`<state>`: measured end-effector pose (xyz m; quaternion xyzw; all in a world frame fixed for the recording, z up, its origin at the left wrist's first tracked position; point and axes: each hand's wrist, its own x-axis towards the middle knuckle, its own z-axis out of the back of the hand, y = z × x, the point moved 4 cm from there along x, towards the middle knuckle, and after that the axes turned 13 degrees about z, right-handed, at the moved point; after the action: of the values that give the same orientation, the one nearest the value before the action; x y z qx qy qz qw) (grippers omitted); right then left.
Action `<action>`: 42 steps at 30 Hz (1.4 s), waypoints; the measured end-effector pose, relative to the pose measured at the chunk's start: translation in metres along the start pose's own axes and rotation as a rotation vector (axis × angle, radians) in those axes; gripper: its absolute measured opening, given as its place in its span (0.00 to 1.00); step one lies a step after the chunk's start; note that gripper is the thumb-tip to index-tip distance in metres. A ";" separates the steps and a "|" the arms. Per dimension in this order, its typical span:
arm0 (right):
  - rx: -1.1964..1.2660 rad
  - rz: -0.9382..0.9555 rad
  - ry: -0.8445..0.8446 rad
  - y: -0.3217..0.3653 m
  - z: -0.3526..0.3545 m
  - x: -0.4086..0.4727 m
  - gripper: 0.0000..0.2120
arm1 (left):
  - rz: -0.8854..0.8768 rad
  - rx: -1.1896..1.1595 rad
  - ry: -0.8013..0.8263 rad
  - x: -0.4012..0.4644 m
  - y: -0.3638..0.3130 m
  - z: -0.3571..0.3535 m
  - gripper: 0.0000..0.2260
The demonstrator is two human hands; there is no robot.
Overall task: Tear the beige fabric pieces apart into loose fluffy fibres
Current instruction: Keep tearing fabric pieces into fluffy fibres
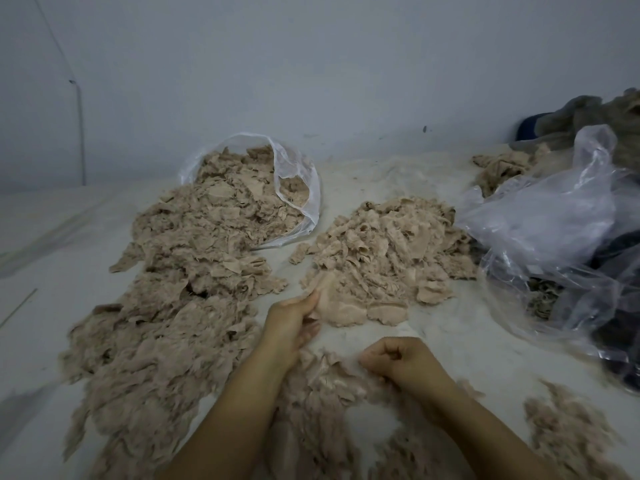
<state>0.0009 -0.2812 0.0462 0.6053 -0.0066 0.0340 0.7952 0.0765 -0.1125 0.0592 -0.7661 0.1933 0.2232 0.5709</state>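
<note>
A beige fabric piece (341, 311) at the near edge of the pile of pieces (388, 247) is pinched by the left hand (291, 323). The right hand (401, 362) is held curled, empty, above loose fibres (325, 379); bare white sheet (446, 323) lies beyond it.

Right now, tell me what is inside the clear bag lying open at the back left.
The clear bag holds beige fabric pieces, which spill out of its mouth onto the white surface. Whatever lies deeper beneath them is covered.
</note>
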 end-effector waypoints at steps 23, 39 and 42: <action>0.112 0.208 -0.197 0.008 -0.024 0.012 0.11 | -0.440 0.803 0.275 -0.024 0.013 0.008 0.14; 0.431 0.144 -0.452 -0.006 0.004 0.011 0.07 | -0.308 1.151 0.339 -0.018 0.025 0.015 0.03; 0.427 0.168 -0.323 -0.001 -0.010 0.010 0.07 | -0.226 0.958 0.402 -0.025 0.020 0.004 0.27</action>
<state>0.0103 -0.2709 0.0433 0.7540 -0.1763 0.0037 0.6328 0.0441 -0.1131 0.0560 -0.4633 0.2953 -0.1043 0.8290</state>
